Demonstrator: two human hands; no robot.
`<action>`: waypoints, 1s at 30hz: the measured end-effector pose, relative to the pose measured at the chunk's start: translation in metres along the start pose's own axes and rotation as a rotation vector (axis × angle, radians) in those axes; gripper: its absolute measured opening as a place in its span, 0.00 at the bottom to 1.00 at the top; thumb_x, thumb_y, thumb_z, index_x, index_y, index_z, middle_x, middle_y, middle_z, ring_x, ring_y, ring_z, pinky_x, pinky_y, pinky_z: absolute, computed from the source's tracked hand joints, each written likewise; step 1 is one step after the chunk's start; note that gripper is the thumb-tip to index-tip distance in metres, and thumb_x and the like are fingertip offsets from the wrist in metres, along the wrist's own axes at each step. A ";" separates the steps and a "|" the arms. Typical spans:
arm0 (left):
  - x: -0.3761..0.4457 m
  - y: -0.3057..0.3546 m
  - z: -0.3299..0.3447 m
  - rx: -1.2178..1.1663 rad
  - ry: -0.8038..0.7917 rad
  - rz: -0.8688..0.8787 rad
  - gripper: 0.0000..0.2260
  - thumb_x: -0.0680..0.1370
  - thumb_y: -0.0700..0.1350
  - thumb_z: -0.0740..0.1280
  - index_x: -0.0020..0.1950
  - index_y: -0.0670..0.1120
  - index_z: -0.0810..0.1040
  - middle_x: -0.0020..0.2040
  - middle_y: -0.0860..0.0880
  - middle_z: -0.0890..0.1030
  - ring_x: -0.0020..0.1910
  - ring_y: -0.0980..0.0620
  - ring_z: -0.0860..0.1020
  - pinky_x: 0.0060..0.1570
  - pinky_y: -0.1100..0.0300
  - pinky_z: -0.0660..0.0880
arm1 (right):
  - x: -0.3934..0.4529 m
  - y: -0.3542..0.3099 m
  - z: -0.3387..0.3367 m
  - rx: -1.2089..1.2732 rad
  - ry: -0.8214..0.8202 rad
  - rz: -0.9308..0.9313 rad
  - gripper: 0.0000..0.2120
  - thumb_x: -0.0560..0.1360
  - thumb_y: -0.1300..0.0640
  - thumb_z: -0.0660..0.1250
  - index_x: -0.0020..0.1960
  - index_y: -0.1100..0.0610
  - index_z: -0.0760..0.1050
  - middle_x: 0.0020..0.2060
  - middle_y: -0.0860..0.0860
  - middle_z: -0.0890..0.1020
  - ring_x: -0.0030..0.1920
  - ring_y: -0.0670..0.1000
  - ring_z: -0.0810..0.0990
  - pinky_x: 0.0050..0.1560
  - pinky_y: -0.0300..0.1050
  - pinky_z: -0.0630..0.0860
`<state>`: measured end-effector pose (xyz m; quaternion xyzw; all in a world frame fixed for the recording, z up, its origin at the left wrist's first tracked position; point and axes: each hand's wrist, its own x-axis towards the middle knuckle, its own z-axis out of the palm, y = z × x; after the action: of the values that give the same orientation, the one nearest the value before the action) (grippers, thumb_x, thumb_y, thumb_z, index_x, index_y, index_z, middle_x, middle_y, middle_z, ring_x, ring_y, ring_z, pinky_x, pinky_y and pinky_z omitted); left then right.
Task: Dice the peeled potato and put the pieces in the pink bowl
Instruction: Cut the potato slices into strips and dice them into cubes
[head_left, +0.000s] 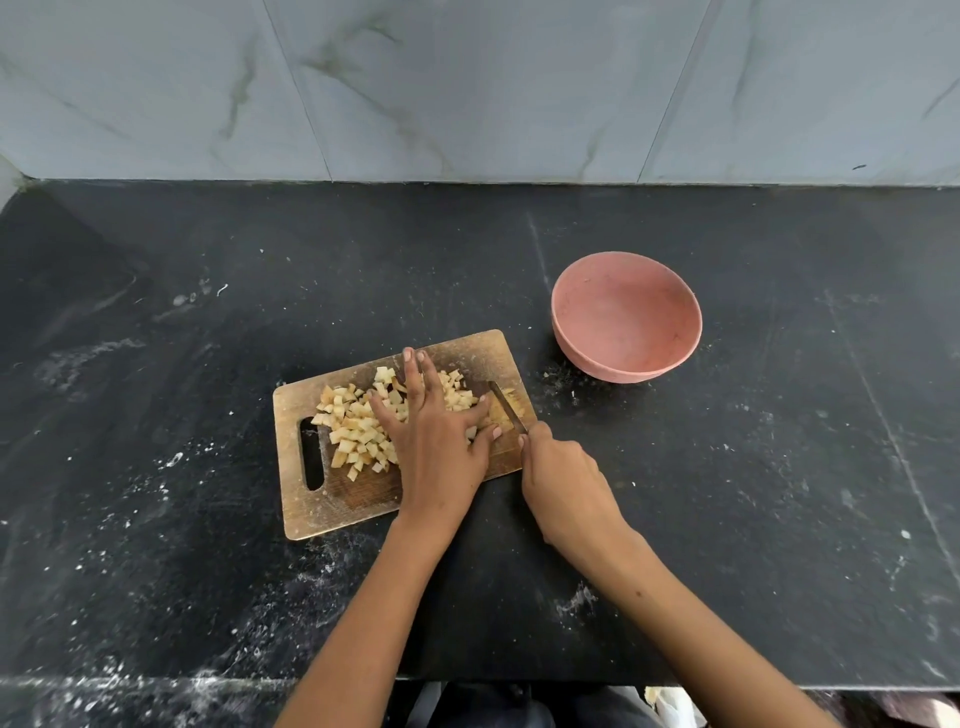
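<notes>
Head view: our left hand (434, 441) lies flat, fingers straight, over the potato pieces (358, 431) piled on the cutting board (337, 499), likely corralling them for transfer. Our right hand (563, 483) is curled round the handle of the knife (506, 408), blade lying on the board's right end, tip pointing far-left. The heap's long axis runs left-right. The pink bowl (626, 317) sits far-right, apart from the board, holding no pieces.
</notes>
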<state>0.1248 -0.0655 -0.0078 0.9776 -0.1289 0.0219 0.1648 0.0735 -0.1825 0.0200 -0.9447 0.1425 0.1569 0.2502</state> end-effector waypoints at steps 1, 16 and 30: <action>0.000 0.000 0.000 -0.004 -0.010 -0.007 0.12 0.75 0.55 0.68 0.58 0.59 0.80 0.78 0.39 0.51 0.77 0.44 0.39 0.66 0.41 0.28 | 0.000 0.000 0.002 -0.003 -0.001 0.002 0.14 0.83 0.54 0.48 0.62 0.60 0.64 0.49 0.62 0.79 0.50 0.64 0.78 0.41 0.49 0.67; 0.007 0.006 -0.004 0.017 -0.066 -0.076 0.10 0.75 0.57 0.68 0.55 0.60 0.81 0.78 0.40 0.47 0.76 0.44 0.35 0.65 0.43 0.27 | -0.006 0.000 0.012 -0.127 -0.093 0.114 0.15 0.80 0.64 0.51 0.66 0.58 0.60 0.54 0.59 0.78 0.54 0.60 0.78 0.42 0.49 0.68; 0.006 0.008 -0.007 0.032 -0.080 -0.080 0.12 0.76 0.56 0.68 0.58 0.59 0.80 0.78 0.39 0.46 0.76 0.43 0.35 0.67 0.40 0.30 | -0.019 -0.001 0.015 -0.144 -0.112 0.146 0.12 0.80 0.64 0.51 0.63 0.58 0.60 0.54 0.58 0.79 0.54 0.59 0.79 0.44 0.50 0.71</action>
<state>0.1282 -0.0722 0.0019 0.9846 -0.0960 -0.0215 0.1447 0.0528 -0.1708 0.0152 -0.9370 0.1851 0.2372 0.1773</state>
